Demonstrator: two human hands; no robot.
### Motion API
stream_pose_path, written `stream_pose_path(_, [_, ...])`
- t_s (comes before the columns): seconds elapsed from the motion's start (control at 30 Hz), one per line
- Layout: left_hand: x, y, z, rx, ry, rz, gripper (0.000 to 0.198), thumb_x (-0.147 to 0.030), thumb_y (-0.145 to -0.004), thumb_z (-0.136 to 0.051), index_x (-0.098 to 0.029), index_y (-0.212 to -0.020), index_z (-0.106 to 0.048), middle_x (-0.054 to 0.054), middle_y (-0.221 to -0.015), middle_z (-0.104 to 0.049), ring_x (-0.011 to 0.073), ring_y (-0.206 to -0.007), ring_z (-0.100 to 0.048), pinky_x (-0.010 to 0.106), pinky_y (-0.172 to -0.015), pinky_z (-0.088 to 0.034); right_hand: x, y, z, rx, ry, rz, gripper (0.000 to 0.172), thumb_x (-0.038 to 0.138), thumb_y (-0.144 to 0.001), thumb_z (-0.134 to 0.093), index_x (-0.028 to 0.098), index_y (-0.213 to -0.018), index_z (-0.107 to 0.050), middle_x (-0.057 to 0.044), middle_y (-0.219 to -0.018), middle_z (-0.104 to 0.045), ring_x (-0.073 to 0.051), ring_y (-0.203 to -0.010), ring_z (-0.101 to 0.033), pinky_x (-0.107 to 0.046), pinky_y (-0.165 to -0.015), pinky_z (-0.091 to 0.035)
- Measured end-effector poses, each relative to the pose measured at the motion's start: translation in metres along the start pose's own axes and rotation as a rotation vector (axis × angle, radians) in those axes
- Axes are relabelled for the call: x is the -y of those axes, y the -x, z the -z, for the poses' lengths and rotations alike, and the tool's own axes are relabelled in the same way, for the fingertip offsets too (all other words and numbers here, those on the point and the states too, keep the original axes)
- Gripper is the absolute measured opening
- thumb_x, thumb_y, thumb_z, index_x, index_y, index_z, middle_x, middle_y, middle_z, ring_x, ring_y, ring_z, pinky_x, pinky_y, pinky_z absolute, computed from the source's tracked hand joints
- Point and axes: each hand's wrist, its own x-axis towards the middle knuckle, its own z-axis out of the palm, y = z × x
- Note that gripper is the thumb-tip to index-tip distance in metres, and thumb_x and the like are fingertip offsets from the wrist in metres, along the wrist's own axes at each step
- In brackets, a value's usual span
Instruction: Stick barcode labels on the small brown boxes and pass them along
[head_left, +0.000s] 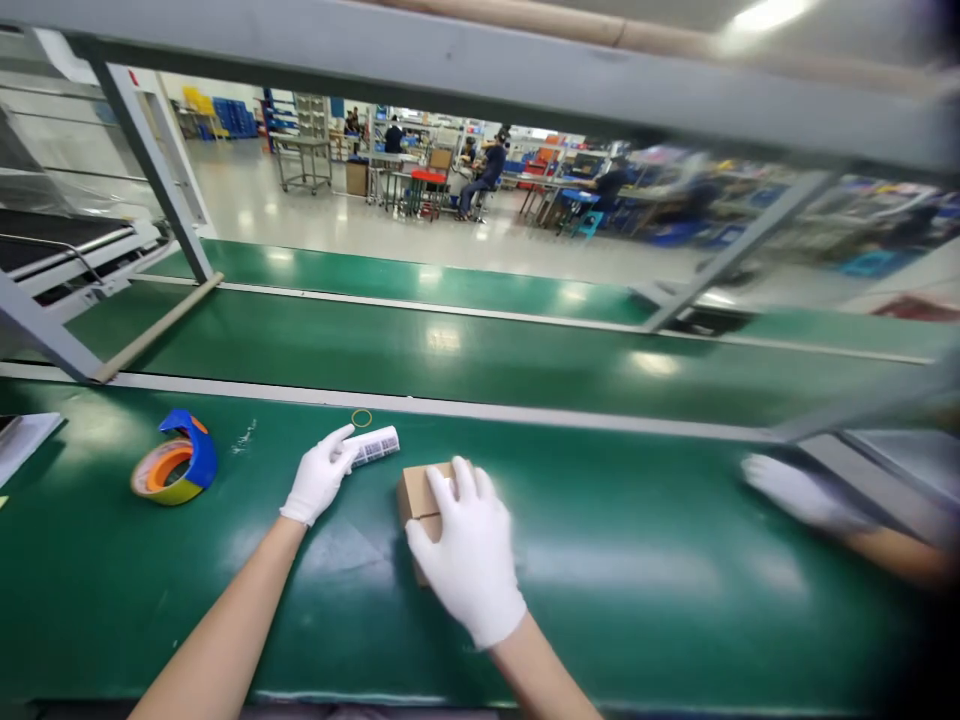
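White gloves cover both hands. My left hand (321, 476) has its fingers at the left end of a curled white strip of printed labels (377, 445), closed around that end. A thin yellow rubber band (361, 418) lies just beyond the strip. My right hand (469, 555) grips a small brown cardboard box (420, 490) from above, thumb on the near left side and fingers over the top. The hand hides much of the box, which rests on the green work surface (630, 620).
A blue tape dispenser with a tape roll (172, 465) stands at left, near some white papers (26, 445). At right, a co-worker's gloved hand (802, 492) is blurred beside a grey object. A grey metal frame (480, 60) and a conveyor belt (360, 335) run across beyond.
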Motion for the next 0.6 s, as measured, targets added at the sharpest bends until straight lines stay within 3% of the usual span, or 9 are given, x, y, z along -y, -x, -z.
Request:
stream_pose_path(0.1, [0.002, -0.001, -0.001, 0.01, 0.072, -0.007, 0.06, -0.049, -0.093, -0.058, -0.013, -0.141, -0.061, 0.003, -0.077, -0.068, 0.018, -0.065, -0.06, 0.032, -0.067, -0.052, -0.019, -0.039, 0.001, 0.002, 0.042, -0.047, 0.05, 0.037, -0.088, -0.063, 0.023, -0.135, -0.062, -0.015, -0.156, -0.045, -0.04, -0.127, -0.051, -0.05, -0.101, -0.043])
stream_pose_path(0.23, [0.005, -0.004, 0.0, 0.011, 0.15, -0.019, 0.058, -0.048, -0.093, -0.059, -0.012, -0.139, -0.062, 0.005, -0.08, -0.068, 0.0174, -0.065, -0.059, 0.031, -0.065, -0.05, -0.03, -0.077, 0.007, 0.034, 0.071, -0.126, 0.051, 0.048, -0.089, -0.065, 0.026, -0.134, -0.06, -0.011, -0.151, -0.048, -0.034, -0.117, -0.057, -0.043, -0.095, -0.043])
stream_pose_path(0.37, [0.007, -0.007, 0.003, -0.015, 0.19, -0.018, 0.06, -0.049, -0.092, -0.06, -0.011, -0.138, -0.062, 0.009, -0.092, -0.072, 0.0178, -0.066, -0.06, 0.033, -0.066, -0.051, -0.023, -0.095, 0.009, 0.024, 0.082, -0.176, 0.059, 0.066, -0.083, -0.067, 0.023, -0.123, -0.064, -0.014, -0.137, -0.055, -0.035, -0.112, -0.058, -0.043, -0.089, -0.045])
stream_pose_path(0.43, [0.008, -0.007, 0.004, -0.028, 0.199, -0.02, 0.061, -0.05, -0.091, -0.06, -0.01, -0.138, -0.062, 0.009, -0.088, -0.072, 0.0188, -0.065, -0.06, 0.034, -0.066, -0.05, -0.019, -0.101, 0.006, 0.017, 0.088, -0.218, 0.063, 0.07, -0.083, -0.064, 0.02, -0.122, -0.065, -0.017, -0.133, -0.056, -0.038, -0.112, -0.058, -0.047, -0.087, -0.047])
stream_pose_path(0.6, [0.011, -0.008, 0.003, -0.026, 0.197, -0.032, 0.062, -0.05, -0.09, -0.059, -0.009, -0.137, -0.062, 0.007, -0.076, -0.067, 0.0207, -0.065, -0.059, 0.036, -0.065, -0.049, -0.031, -0.112, -0.001, 0.017, 0.075, -0.21, 0.061, 0.054, -0.087, -0.064, 0.025, -0.14, -0.059, -0.016, -0.143, -0.05, -0.039, -0.125, -0.054, -0.049, -0.093, -0.048])
